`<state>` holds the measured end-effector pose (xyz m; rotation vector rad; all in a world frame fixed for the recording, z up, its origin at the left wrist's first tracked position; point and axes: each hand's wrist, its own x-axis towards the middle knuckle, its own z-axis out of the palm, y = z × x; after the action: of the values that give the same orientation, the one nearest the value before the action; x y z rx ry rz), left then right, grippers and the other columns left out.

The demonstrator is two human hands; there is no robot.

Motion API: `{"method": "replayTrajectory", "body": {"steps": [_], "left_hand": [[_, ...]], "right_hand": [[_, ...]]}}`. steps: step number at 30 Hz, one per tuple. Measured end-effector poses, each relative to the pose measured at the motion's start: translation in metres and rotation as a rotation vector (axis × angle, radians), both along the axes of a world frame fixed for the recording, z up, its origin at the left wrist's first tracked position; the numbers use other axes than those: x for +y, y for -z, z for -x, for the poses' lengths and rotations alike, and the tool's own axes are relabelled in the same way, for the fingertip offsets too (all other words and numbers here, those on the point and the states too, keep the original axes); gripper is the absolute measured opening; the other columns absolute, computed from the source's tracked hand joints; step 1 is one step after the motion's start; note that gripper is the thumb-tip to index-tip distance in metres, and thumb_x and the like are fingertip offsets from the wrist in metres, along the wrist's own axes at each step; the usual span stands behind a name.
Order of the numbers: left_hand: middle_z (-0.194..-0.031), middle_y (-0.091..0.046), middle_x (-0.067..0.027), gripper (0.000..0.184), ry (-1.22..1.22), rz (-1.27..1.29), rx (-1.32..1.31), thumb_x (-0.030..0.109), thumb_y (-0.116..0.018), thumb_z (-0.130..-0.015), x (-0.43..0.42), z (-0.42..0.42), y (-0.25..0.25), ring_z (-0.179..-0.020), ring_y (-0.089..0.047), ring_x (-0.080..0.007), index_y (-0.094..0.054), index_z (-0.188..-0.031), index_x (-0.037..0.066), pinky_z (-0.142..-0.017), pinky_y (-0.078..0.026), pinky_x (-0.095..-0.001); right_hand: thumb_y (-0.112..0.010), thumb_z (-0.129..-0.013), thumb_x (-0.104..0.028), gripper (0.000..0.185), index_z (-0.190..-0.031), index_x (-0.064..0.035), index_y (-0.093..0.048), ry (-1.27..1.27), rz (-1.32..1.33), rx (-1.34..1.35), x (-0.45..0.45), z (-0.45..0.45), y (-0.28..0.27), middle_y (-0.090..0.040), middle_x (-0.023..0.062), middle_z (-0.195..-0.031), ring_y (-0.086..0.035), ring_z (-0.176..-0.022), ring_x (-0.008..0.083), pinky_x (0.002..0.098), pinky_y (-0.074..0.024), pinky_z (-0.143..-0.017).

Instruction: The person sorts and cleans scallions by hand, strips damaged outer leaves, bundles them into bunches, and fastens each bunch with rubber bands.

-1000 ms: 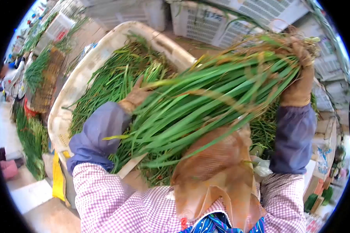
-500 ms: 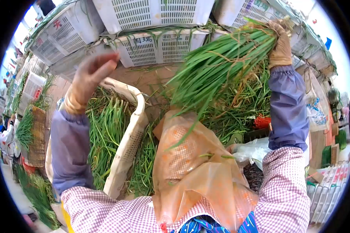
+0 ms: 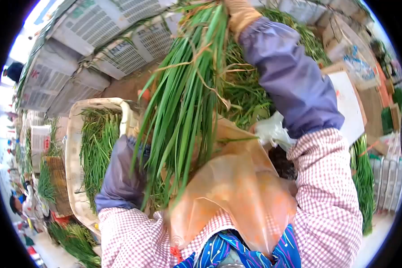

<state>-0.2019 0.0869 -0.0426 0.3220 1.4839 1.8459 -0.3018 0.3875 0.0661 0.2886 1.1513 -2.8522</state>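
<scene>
My right hand (image 3: 242,18), in a tan glove, is closed round the upper end of a bunch of Chinese chives (image 3: 194,85) at the top of the view. The long flat leaves hang down towards my lap, with some dry yellow blades among them. Behind the leaves, on their left side, is my left hand (image 3: 144,95). Only a bit of it shows, blurred, so I cannot tell whether its fingers touch the bunch. An orange-tinted plastic apron (image 3: 236,178) covers my lap below the leaf tips.
A cream plastic crate (image 3: 73,165) holding more chives stands on the left. Loose greens (image 3: 250,98) lie in a heap beyond my lap. White slatted crates (image 3: 120,56) are stacked ahead. A clear plastic bag (image 3: 274,130) lies by my right sleeve. People are in the left background.
My right hand has brought the bunch leftward and up, and its leaves now hang down instead of slanting left. My left hand has come down and inward behind them. The view has turned.
</scene>
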Motion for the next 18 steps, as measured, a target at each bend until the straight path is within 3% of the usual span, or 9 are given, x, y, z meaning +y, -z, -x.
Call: {"method": "replayTrajectory", "body": {"steps": [2, 4, 5, 7, 10, 12, 13, 15, 18], "left_hand": [[-0.128, -0.053, -0.0131, 0.089, -0.122, -0.173, -0.154, 0.068, -0.057, -0.076, 0.001, -0.024, 0.018, -0.109, -0.057, -0.0235, -0.041, -0.135, 0.004, -0.091, -0.050, -0.0390], [-0.129, -0.052, -0.0124, 0.091, -0.133, -0.524, -0.315, 0.070, -0.056, -0.076, 0.009, -0.039, 0.021, -0.109, -0.057, -0.0230, -0.039, -0.137, 0.005, -0.090, -0.051, -0.0385], [-0.129, -0.052, -0.0122, 0.090, -0.074, -0.714, -0.409, 0.067, -0.059, -0.076, 0.016, -0.047, 0.015, -0.109, -0.057, -0.0232, -0.038, -0.137, 0.005, -0.089, -0.051, -0.0382], [-0.128, -0.053, -0.0116, 0.087, -0.139, -0.484, -0.193, 0.060, -0.065, -0.076, -0.004, -0.057, 0.053, -0.108, -0.057, -0.0231, -0.038, -0.137, 0.005, -0.089, -0.051, -0.0380], [-0.120, -0.056, -0.0069, 0.070, 0.042, -0.254, -0.384, 0.025, -0.075, -0.075, 0.031, -0.100, -0.002, -0.102, -0.057, -0.0186, -0.041, -0.132, 0.003, -0.091, -0.047, -0.0329], [-0.114, -0.059, -0.0073, 0.059, 0.134, -0.112, -0.378, 0.020, -0.072, -0.077, 0.063, -0.120, 0.005, -0.101, -0.058, -0.0184, -0.046, -0.128, 0.003, -0.088, -0.047, -0.0321], [-0.114, -0.059, -0.0073, 0.059, 0.135, -0.113, -0.378, 0.020, -0.072, -0.077, 0.068, -0.121, 0.005, -0.101, -0.058, -0.0184, -0.046, -0.128, 0.003, -0.088, -0.047, -0.0321], [-0.111, -0.059, -0.0076, 0.054, 0.175, -0.259, -0.526, 0.017, -0.071, -0.077, 0.083, -0.128, 0.004, -0.100, -0.058, -0.0182, -0.048, -0.124, 0.002, -0.089, -0.047, -0.0333], [-0.108, -0.059, -0.0075, 0.050, 0.211, -0.244, -0.732, 0.015, -0.070, -0.077, 0.080, -0.126, 0.006, -0.101, -0.057, -0.0184, -0.050, -0.121, 0.003, -0.091, -0.047, -0.0343]], "right_hand": [[-0.062, -0.074, -0.013, 0.011, -0.081, -0.0054, -0.058, 0.009, 0.033, -0.049, 0.010, 0.010, 0.036, -0.061, 0.0129, -0.071, -0.061, -0.056, 0.0276, 0.0412, -0.0538, -0.053], [-0.061, -0.072, -0.007, 0.010, -0.080, -0.0049, -0.056, 0.310, -0.191, 0.015, 0.020, 0.023, 0.062, -0.058, 0.0125, -0.067, -0.058, -0.054, 0.0277, 0.0411, -0.0511, -0.050], [-0.062, -0.069, -0.001, 0.012, -0.079, -0.0033, -0.056, 0.306, -0.066, -0.033, 0.016, 0.007, 0.055, -0.056, 0.0113, -0.066, -0.056, -0.053, 0.0270, 0.0406, -0.0485, -0.048], [-0.064, -0.068, -0.001, 0.012, -0.078, -0.0018, -0.057, 0.352, -0.175, -0.059, 0.017, 0.034, 0.088, -0.055, 0.0115, -0.066, -0.055, -0.053, 0.0268, 0.0401, -0.0474, -0.048], [-0.065, -0.067, -0.002, 0.011, -0.074, -0.0007, -0.057, 0.306, -0.190, -0.112, 0.009, 0.025, 0.082, -0.055, 0.0124, -0.063, -0.056, -0.054, 0.0275, 0.0412, -0.0464, -0.049], [-0.066, -0.069, -0.009, 0.010, -0.071, -0.0031, -0.059, 0.235, -0.111, -0.161, 0.013, 0.017, 0.092, -0.057, 0.0121, -0.064, -0.058, -0.056, 0.0269, 0.0395, -0.0468, -0.050], [-0.065, -0.072, -0.019, 0.016, -0.076, -0.0043, -0.063, 0.129, -0.793, -0.143, 0.014, 0.057, 0.116, -0.062, 0.0110, -0.070, -0.061, -0.062, 0.0248, 0.0366, -0.0485, -0.058], [-0.064, -0.074, -0.028, 0.023, -0.082, -0.0074, -0.067, 0.124, -1.822, 0.324, 0.035, 0.068, 0.154, -0.066, 0.0094, -0.076, -0.063, -0.069, 0.0228, 0.0351, -0.0483, -0.067], [-0.064, -0.075, -0.027, 0.023, -0.086, -0.0072, -0.066, 0.092, -1.645, 0.204, 0.037, 0.061, 0.152, -0.066, 0.0095, -0.078, -0.063, -0.072, 0.0229, 0.0350, -0.0486, -0.069]]}}
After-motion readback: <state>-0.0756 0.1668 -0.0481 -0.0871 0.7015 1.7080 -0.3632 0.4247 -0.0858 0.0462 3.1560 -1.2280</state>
